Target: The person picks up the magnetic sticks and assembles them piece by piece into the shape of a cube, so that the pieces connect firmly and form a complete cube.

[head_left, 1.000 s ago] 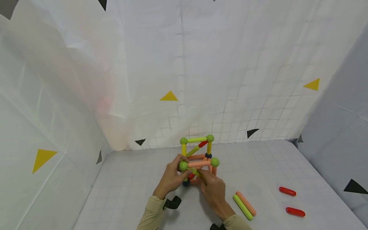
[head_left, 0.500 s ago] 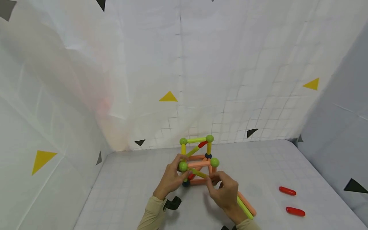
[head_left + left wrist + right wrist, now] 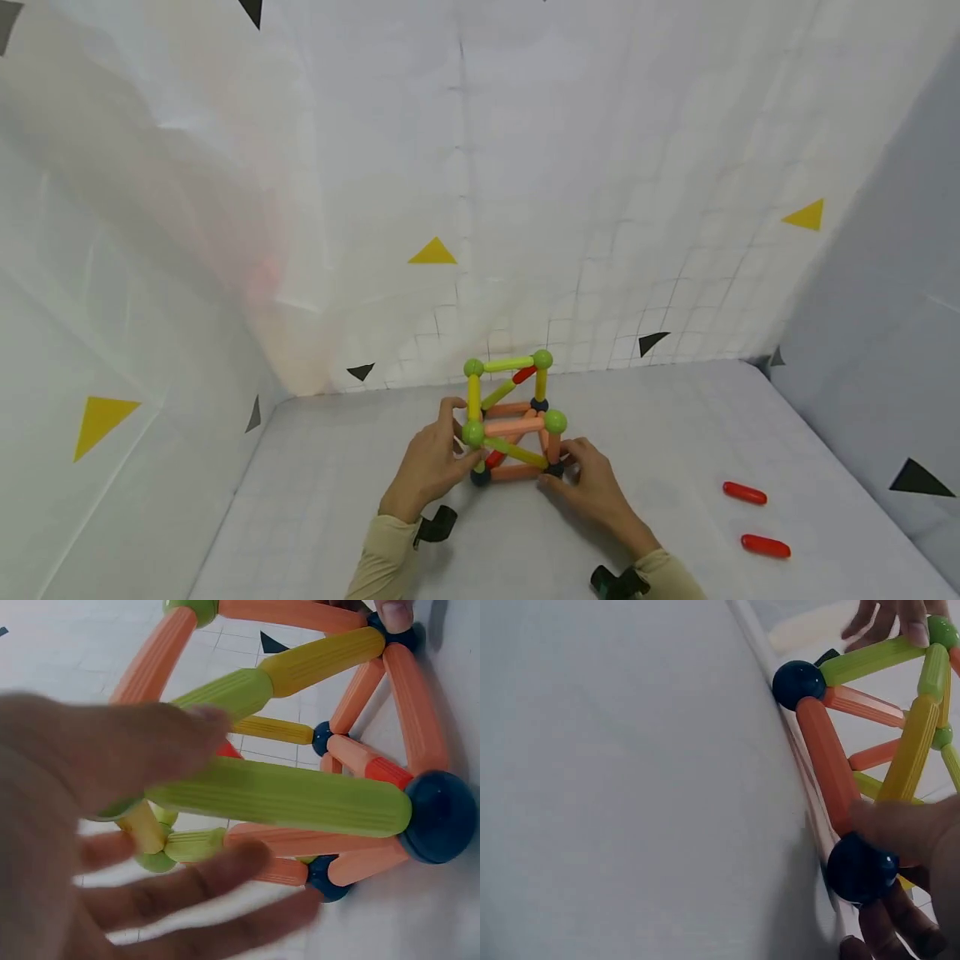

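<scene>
A frame of coloured rods and balls (image 3: 513, 427) stands on the table in the head view. Across its front, a green-and-yellow diagonal rod (image 3: 517, 452) slopes from the upper left green ball (image 3: 473, 433) to the lower right dark blue ball (image 3: 553, 470). My right hand (image 3: 592, 487) pinches that blue ball (image 3: 861, 868), thumb on one side, fingers on the other. At the frame's left is my left hand (image 3: 429, 467), its thumb against the rods near the green ball. In the left wrist view, the fingers (image 3: 202, 889) are spread and blurred, curled round nothing.
Two red rods (image 3: 745, 492) (image 3: 766, 546) lie apart at the right of the table. White sheeting (image 3: 525, 208) with yellow and black triangles rises behind, and more stands at both sides. My right forearm (image 3: 637, 537) covers part of the table.
My right hand has moved right and down along the diagonal rod to the blue ball, where the rod's yellow end now meets it. The loose green and orange rods are now hidden.
</scene>
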